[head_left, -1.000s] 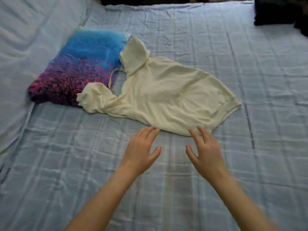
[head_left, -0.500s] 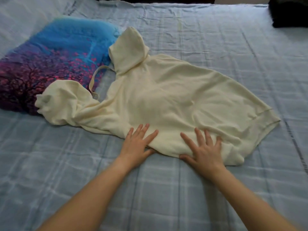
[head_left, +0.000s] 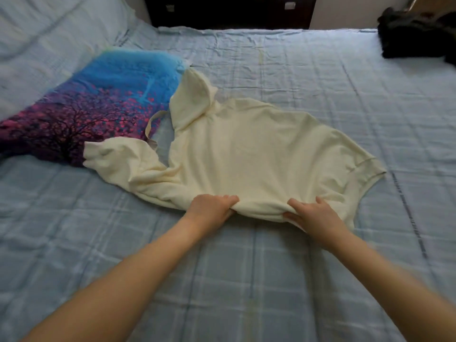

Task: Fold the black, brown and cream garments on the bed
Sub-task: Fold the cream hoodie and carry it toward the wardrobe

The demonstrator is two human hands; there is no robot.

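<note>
A cream hooded garment [head_left: 249, 154] lies spread across the middle of the bed, hood toward the far left and one sleeve bunched at the left. My left hand [head_left: 212, 208] grips its near edge with the fingers curled into the cloth. A little to the right, my right hand [head_left: 311, 214] pinches the same edge, thumb under the fabric. A black garment [head_left: 414, 35] lies crumpled at the far right corner of the bed. No brown garment is in view.
The bed [head_left: 246, 280] carries a light blue checked sheet. A blue and purple tree-print pillow [head_left: 93, 102] lies at the left, touching the cream sleeve. A pale pillow [head_left: 37, 40] is at the far left. Dark furniture [head_left: 229, 11] stands behind the bed.
My hands went from hovering over the sheet, to lying flat on the cream garment's near edge, to closing on that edge. The cloth between them is now bunched.
</note>
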